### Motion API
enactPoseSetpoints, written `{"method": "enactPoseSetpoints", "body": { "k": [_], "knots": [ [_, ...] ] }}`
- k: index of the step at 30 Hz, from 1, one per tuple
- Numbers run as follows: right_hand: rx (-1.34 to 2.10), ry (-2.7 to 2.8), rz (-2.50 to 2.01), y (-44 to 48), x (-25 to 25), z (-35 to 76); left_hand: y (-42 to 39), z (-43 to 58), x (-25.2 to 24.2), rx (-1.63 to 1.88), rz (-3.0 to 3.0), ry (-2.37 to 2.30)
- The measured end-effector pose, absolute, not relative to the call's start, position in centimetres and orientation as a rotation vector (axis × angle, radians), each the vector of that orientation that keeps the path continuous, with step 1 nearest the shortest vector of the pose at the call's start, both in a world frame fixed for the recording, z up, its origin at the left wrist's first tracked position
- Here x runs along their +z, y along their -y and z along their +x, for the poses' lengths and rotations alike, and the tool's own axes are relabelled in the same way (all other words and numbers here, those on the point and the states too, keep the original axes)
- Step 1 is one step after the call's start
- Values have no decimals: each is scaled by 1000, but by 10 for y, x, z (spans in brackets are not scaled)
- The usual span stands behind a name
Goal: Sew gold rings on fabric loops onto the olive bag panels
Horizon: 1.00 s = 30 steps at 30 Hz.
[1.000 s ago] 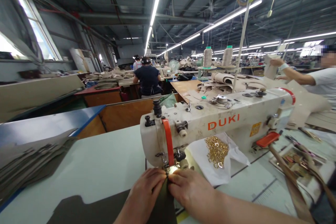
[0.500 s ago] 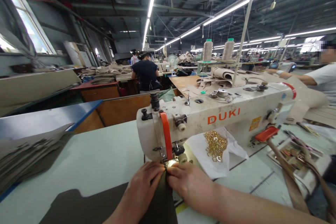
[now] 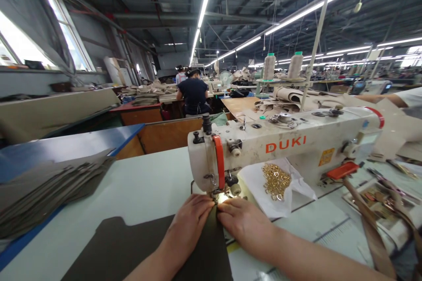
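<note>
A dark olive-brown fabric panel (image 3: 132, 246) lies on the pale green machine table, with one edge up at the needle area of a white sewing machine (image 3: 290, 140). My left hand (image 3: 191, 219) pinches the panel just left of the presser foot, its fingers bunched together. On the other side of the foot, my right hand (image 3: 242, 224) grips the panel's edge with curled fingers. Both sets of fingertips are close to the lit needle area. What lies exactly between the fingertips is partly hidden.
Gold D-rings (image 3: 276, 182) lie on a white sheet (image 3: 250, 184) right of the needle. Farther right stands a tray (image 3: 392, 224) of small parts, with brown straps across it. Stacked dark panels (image 3: 59, 189) are at left. Thread cones (image 3: 269, 66) rise behind; a co-worker (image 3: 194, 94) sits ahead.
The camera view has turned slightly left, so the machine, hands and panel appear farther right. Both hands still hold the panel at the presser foot.
</note>
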State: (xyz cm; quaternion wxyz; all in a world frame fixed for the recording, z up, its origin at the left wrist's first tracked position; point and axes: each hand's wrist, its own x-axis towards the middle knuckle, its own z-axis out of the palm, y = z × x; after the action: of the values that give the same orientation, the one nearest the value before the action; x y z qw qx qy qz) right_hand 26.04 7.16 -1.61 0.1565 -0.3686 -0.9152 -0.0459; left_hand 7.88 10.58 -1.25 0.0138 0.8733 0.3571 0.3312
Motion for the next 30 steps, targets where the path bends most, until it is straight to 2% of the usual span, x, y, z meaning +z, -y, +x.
{"method": "enactPoseSetpoints", "body": {
  "k": [12,19,24,30],
  "knots": [
    [-274,2631,-976,-71,-18,262,-98,64,-28,644,3174,-1084],
    [-335,2650,-974,-72,-17,261,-98,67,-21,740,3239,-983],
    [-343,2637,-978,-76,-20,260,-106,60,-34,893,3182,-966],
    [-339,2626,-988,-79,-20,261,-115,53,-41,829,3112,-1041]
  ]
}}
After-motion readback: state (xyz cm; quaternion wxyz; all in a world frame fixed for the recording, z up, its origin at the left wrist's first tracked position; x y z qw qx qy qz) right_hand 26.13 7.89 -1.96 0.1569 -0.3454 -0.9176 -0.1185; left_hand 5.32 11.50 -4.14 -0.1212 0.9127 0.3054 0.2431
